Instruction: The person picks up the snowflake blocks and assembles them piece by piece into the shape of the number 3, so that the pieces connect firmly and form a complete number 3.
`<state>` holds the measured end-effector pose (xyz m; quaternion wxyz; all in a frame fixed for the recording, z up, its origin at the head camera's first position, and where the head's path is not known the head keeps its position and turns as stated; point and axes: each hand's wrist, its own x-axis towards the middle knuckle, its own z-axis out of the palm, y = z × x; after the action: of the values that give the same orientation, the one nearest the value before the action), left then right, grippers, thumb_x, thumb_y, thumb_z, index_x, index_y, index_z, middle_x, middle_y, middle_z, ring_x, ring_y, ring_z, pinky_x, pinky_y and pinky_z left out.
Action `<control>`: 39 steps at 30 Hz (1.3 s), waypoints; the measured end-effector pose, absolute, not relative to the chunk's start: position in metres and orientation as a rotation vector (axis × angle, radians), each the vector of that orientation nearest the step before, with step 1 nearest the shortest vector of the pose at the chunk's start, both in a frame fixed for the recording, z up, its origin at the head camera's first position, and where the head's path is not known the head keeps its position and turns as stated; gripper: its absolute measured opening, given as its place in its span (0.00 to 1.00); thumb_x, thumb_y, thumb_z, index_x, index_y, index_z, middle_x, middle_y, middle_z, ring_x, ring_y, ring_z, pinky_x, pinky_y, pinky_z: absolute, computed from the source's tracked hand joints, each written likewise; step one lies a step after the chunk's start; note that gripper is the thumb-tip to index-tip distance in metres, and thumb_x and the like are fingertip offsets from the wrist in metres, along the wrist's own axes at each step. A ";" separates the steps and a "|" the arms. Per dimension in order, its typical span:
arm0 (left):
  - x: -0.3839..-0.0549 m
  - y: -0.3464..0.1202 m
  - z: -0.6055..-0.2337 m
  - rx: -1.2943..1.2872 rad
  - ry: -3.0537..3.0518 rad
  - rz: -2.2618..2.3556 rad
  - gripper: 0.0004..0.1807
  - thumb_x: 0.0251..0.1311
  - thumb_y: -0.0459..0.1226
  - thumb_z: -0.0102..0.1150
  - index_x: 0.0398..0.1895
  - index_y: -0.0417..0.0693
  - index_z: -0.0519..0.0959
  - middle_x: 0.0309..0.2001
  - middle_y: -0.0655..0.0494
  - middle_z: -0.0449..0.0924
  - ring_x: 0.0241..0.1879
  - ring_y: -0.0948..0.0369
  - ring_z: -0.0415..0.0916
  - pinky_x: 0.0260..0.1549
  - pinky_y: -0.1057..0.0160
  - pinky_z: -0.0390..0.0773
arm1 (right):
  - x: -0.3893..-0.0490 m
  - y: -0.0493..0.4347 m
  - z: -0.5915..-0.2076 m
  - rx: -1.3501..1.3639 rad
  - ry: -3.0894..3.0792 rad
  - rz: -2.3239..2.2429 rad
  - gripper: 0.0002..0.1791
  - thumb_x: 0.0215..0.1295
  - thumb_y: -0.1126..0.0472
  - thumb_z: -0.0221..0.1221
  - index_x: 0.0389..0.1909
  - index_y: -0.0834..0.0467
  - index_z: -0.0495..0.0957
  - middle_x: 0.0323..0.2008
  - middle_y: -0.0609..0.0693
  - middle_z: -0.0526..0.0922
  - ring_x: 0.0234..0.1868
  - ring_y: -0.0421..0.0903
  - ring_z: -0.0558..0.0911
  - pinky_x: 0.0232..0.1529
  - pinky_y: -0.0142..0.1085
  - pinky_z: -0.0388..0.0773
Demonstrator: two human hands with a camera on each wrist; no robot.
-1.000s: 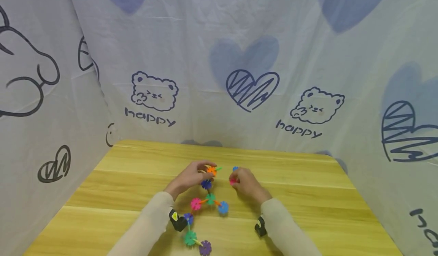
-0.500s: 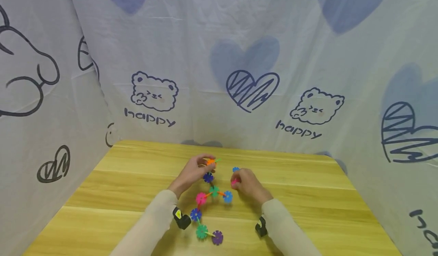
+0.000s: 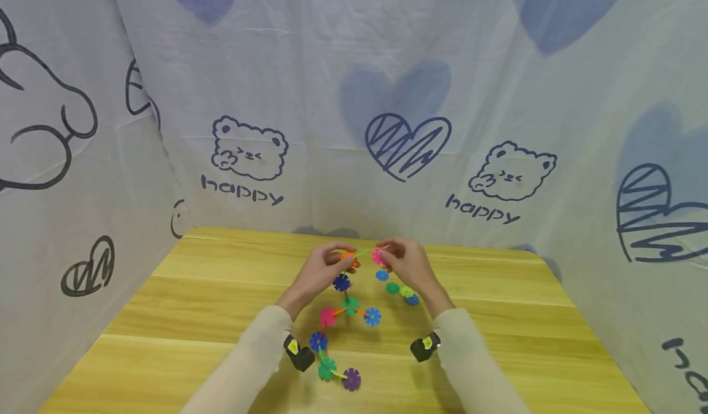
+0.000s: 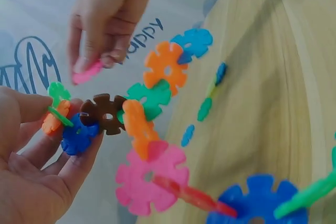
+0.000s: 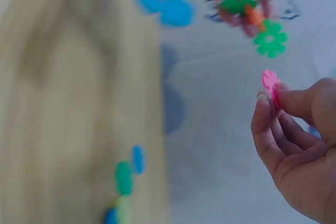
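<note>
A long branching chain of colourful snowflake discs hangs from my left hand [image 3: 316,277], whose thumb and fingers pinch it by the orange disc [image 4: 54,121]. Next to that orange piece a light green disc [image 5: 270,39] juts out at the chain's free end. Lower down come a brown disc [image 4: 106,115], a pink disc [image 4: 152,179], a light blue disc [image 3: 372,316] and, nearest me, a purple disc [image 3: 351,379]. My right hand [image 3: 413,271] pinches a single pink snowflake disc [image 5: 270,81] between thumb and forefinger. A small gap separates this disc from the green one.
Several loose discs lie on the wooden table [image 3: 498,328] below my right hand, among them a blue disc [image 3: 382,275], a green disc [image 3: 393,288] and a yellow disc [image 3: 406,292]. A printed cloth [image 3: 332,187] hangs behind the table's far edge.
My right hand has risen from the table with the pink disc and come close to the chain's end, uncovering loose discs. My left hand has shifted forward and slightly right, carrying the chain.
</note>
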<state>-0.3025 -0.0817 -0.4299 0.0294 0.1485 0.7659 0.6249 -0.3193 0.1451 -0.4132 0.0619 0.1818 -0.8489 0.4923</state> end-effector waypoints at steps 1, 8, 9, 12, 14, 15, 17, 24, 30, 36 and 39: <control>-0.302 -0.081 -0.428 0.472 2.366 1.929 0.14 0.75 0.40 0.58 0.59 0.48 0.81 0.46 0.45 0.91 0.47 0.49 0.87 0.44 0.64 0.81 | -0.318 0.145 -0.407 0.560 -2.543 1.512 0.09 0.73 0.66 0.61 0.49 0.64 0.84 0.36 0.62 0.88 0.28 0.46 0.84 0.31 0.33 0.85; -0.295 -0.078 -0.416 0.583 2.373 1.954 0.14 0.76 0.38 0.56 0.58 0.43 0.81 0.47 0.37 0.89 0.45 0.50 0.88 0.54 0.56 0.83 | -0.310 0.142 -0.383 0.620 -2.486 1.522 0.08 0.73 0.64 0.62 0.47 0.63 0.85 0.37 0.62 0.89 0.27 0.44 0.83 0.33 0.44 0.88; -0.294 -0.078 -0.415 0.588 2.369 1.957 0.14 0.76 0.38 0.56 0.58 0.43 0.81 0.48 0.37 0.89 0.45 0.51 0.88 0.55 0.54 0.83 | -0.310 0.142 -0.382 0.625 -2.487 1.515 0.09 0.73 0.64 0.62 0.47 0.63 0.85 0.37 0.62 0.89 0.27 0.44 0.83 0.32 0.42 0.88; -0.292 -0.077 -0.412 0.585 2.369 1.962 0.14 0.76 0.38 0.56 0.59 0.44 0.82 0.48 0.38 0.89 0.45 0.54 0.89 0.58 0.50 0.83 | -0.309 0.142 -0.380 0.626 -2.493 1.513 0.09 0.74 0.63 0.62 0.47 0.64 0.85 0.37 0.62 0.88 0.26 0.45 0.83 0.30 0.34 0.86; -0.291 -0.077 -0.411 0.579 2.373 1.961 0.14 0.76 0.38 0.56 0.59 0.45 0.82 0.48 0.39 0.89 0.45 0.55 0.89 0.60 0.48 0.82 | -0.307 0.143 -0.379 0.628 -2.499 1.514 0.09 0.74 0.63 0.61 0.47 0.64 0.85 0.37 0.62 0.88 0.27 0.46 0.83 0.31 0.31 0.85; -0.290 -0.076 -0.411 0.572 2.371 1.962 0.14 0.76 0.38 0.56 0.59 0.46 0.82 0.48 0.39 0.89 0.45 0.55 0.89 0.61 0.47 0.81 | -0.307 0.143 -0.378 0.630 -2.501 1.514 0.09 0.74 0.63 0.61 0.48 0.64 0.85 0.37 0.62 0.88 0.27 0.48 0.83 0.31 0.31 0.85; -0.289 -0.077 -0.410 0.577 2.384 1.959 0.14 0.76 0.37 0.56 0.59 0.46 0.83 0.49 0.39 0.89 0.45 0.54 0.89 0.61 0.47 0.81 | -0.306 0.143 -0.376 0.637 -2.508 1.509 0.09 0.74 0.63 0.61 0.48 0.64 0.85 0.37 0.61 0.88 0.29 0.51 0.84 0.32 0.33 0.86; -0.288 -0.075 -0.406 0.585 2.393 1.942 0.13 0.75 0.38 0.57 0.56 0.44 0.84 0.46 0.45 0.91 0.45 0.54 0.89 0.59 0.49 0.83 | -0.302 0.143 -0.369 0.655 -2.516 1.450 0.09 0.73 0.64 0.62 0.47 0.64 0.85 0.37 0.59 0.88 0.30 0.53 0.85 0.34 0.39 0.88; -0.287 -0.074 -0.407 0.587 2.408 1.955 0.13 0.75 0.37 0.57 0.55 0.42 0.85 0.44 0.45 0.91 0.43 0.55 0.89 0.58 0.50 0.83 | -0.298 0.142 -0.368 0.668 -2.516 1.412 0.07 0.72 0.64 0.64 0.44 0.62 0.86 0.34 0.57 0.88 0.27 0.49 0.83 0.34 0.47 0.88; -0.286 -0.072 -0.407 0.554 2.437 1.956 0.11 0.74 0.36 0.59 0.52 0.42 0.86 0.42 0.46 0.92 0.44 0.56 0.89 0.57 0.50 0.84 | -0.296 0.138 -0.368 0.647 -2.494 1.368 0.04 0.69 0.66 0.65 0.40 0.62 0.87 0.29 0.57 0.87 0.23 0.48 0.82 0.27 0.37 0.86; -0.285 -0.071 -0.406 0.510 2.456 1.965 0.11 0.74 0.36 0.59 0.51 0.43 0.87 0.42 0.47 0.92 0.44 0.56 0.89 0.56 0.50 0.84 | -0.295 0.134 -0.368 0.628 -2.469 1.366 0.04 0.69 0.66 0.66 0.38 0.63 0.87 0.28 0.57 0.87 0.22 0.48 0.81 0.24 0.31 0.82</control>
<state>-0.2855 -0.0714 -0.4065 -0.0225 0.1599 0.7706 0.6166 -0.2947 0.1339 -0.3681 0.1252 0.2154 -0.8474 0.4689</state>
